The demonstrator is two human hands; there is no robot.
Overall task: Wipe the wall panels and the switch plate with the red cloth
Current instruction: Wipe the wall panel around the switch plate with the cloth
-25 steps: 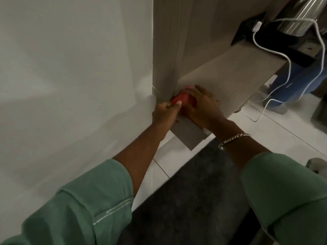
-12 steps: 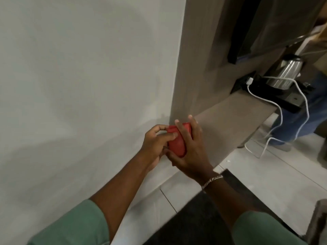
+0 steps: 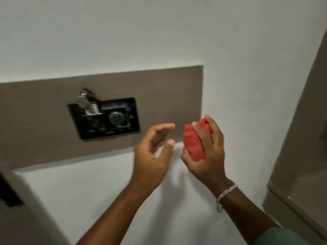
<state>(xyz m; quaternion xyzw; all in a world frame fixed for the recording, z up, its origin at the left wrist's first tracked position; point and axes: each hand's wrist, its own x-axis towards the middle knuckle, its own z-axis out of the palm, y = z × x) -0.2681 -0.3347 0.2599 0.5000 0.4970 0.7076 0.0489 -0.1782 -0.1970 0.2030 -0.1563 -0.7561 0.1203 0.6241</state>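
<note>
A long brown wall panel [image 3: 168, 96] runs across the white wall. Set into it is a black switch plate [image 3: 106, 119] with a round grille, and a bunch of keys [image 3: 86, 101] hangs at its top left corner. My right hand [image 3: 207, 152] grips a balled-up red cloth [image 3: 193, 144] just off the panel's lower right corner, a short way from the wall. My left hand [image 3: 154, 151] is beside it, fingers spread and curled, holding nothing. The two hands are apart.
A tall brown panel [image 3: 300, 138] stands at the right edge of the view. A dark object [image 3: 8, 191] juts in at the lower left. Bare white wall [image 3: 159, 32] fills the space above and below the brown panel.
The view has swung up from the low panel near the floor to the switch panel. My left hand has let go of the cloth; my right hand alone holds it, raised higher.
</note>
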